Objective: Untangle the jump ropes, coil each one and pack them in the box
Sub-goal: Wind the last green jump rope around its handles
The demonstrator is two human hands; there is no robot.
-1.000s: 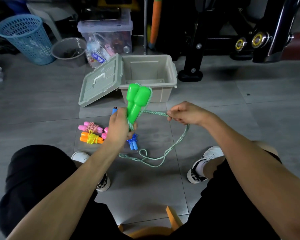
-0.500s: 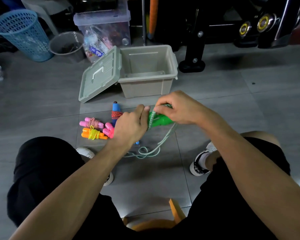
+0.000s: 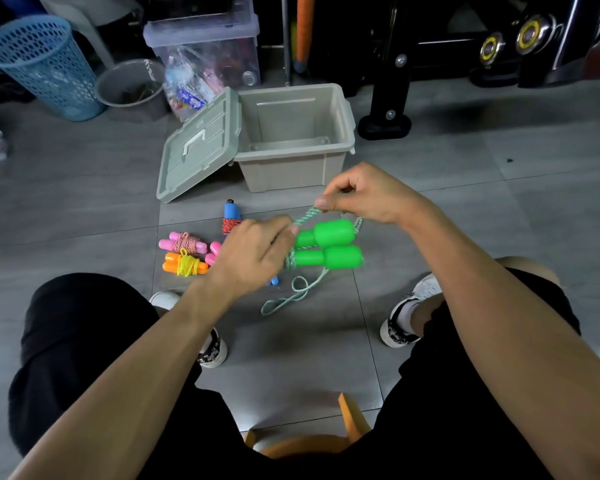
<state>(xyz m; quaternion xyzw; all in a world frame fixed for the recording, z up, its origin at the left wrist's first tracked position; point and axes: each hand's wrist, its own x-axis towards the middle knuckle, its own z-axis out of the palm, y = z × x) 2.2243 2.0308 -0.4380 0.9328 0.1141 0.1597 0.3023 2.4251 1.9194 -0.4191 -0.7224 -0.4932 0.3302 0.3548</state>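
Observation:
My left hand (image 3: 253, 254) grips the narrow ends of two green handles (image 3: 329, 245), which lie side by side pointing right. My right hand (image 3: 364, 195) pinches the pale green rope (image 3: 303, 218) just above them. A loose loop of that rope (image 3: 291, 294) trails down to the floor. On the tiles to the left lie a coiled pink rope (image 3: 184, 242), a coiled orange rope with yellow cord (image 3: 186, 266) and a blue-handled rope (image 3: 231, 216), partly hidden by my left hand. The beige box (image 3: 291, 168) stands open beyond them.
The box's lid (image 3: 198, 147) leans against its left side. A blue basket (image 3: 42, 64), a grey bucket (image 3: 132, 86) and a clear bin (image 3: 205, 53) stand at the back left. Black equipment legs (image 3: 392, 112) rise right of the box. My shoes (image 3: 402, 317) flank the floor below.
The green handles went from upright to lying sideways. My right hand has come off the handles and lifted, drawing the rope up; the loop on the floor has shortened.

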